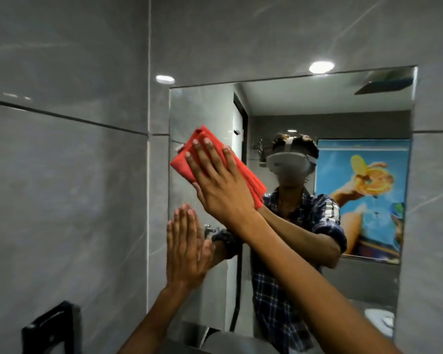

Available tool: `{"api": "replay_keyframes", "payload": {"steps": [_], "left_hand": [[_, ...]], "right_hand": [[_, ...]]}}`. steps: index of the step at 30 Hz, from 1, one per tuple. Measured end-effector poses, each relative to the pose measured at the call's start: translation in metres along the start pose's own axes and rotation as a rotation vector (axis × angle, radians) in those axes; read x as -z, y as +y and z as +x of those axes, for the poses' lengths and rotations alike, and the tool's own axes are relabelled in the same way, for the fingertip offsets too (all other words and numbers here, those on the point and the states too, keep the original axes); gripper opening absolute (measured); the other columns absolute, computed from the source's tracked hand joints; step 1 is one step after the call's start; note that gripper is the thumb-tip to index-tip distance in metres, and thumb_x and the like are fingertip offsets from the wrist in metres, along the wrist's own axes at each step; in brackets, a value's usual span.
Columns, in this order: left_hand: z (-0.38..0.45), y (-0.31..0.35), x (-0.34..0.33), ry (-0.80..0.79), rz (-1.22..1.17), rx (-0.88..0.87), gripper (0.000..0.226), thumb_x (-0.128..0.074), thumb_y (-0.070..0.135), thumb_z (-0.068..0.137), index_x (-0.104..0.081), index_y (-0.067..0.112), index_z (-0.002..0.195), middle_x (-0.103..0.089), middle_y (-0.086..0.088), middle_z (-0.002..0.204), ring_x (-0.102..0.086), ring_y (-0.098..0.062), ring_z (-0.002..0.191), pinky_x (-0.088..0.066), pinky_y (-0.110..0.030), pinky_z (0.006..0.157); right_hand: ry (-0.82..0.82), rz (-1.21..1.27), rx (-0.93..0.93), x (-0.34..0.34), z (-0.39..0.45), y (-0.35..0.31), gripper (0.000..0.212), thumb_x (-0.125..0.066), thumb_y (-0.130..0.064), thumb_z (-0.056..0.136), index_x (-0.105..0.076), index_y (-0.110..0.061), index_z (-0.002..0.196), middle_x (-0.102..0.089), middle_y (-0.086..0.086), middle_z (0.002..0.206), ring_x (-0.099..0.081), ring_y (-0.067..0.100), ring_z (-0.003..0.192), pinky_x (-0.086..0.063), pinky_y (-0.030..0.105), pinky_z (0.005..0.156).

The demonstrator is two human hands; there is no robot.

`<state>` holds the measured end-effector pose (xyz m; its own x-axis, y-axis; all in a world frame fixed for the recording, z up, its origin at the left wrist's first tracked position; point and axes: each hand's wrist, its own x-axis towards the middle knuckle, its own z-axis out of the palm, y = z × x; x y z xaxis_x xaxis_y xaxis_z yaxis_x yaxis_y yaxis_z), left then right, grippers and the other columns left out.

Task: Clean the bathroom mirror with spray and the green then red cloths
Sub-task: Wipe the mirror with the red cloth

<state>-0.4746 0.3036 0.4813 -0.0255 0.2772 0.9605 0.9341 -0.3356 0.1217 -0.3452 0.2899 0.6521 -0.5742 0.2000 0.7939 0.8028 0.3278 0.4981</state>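
Where the grey tiled wall (62,175) meets the mirror (279,118): red cloth (182,164), folded, pressed flat on the glass near its upper left corner under the right hand (220,185), fingers spread open; left hand (184,249), open, palm flat against the mirror's left edge, below the cloth.

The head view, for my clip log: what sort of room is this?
Most likely a bathroom. A frameless wall mirror is set into glossy grey wall tiles, and its reflection shows a tap. The right hand presses a red cloth on the glass.
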Motion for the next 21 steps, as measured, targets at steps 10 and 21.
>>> {"api": "replay_keyframes", "payload": {"steps": [10, 21], "left_hand": [[-0.001, -0.003, -0.005, 0.051, 0.014, -0.019, 0.076, -0.028, 0.035, 0.104, 0.007, 0.015, 0.168, 0.007, -0.005, 0.179, 0.000, -0.026, 0.167, -0.007, -0.050, 0.135], [0.004, -0.003, -0.007, 0.056, 0.035, -0.014, 0.070, -0.017, 0.041, 0.109, 0.002, 0.007, 0.167, -0.018, -0.027, 0.173, -0.018, -0.042, 0.162, -0.015, -0.058, 0.132]], "right_hand": [[0.269, -0.089, -0.988, 0.042, -0.190, 0.117, 0.085, -0.028, -0.065, 0.107, 0.009, -0.020, 0.169, 0.003, 0.017, 0.177, -0.001, 0.038, 0.165, -0.009, 0.062, 0.132], [0.060, -0.083, -0.325, -0.020, -0.196, -0.018, 0.079, -0.049, -0.033, 0.099, -0.018, -0.012, 0.168, -0.010, 0.014, 0.177, -0.007, 0.038, 0.164, -0.005, 0.054, 0.132]]}}
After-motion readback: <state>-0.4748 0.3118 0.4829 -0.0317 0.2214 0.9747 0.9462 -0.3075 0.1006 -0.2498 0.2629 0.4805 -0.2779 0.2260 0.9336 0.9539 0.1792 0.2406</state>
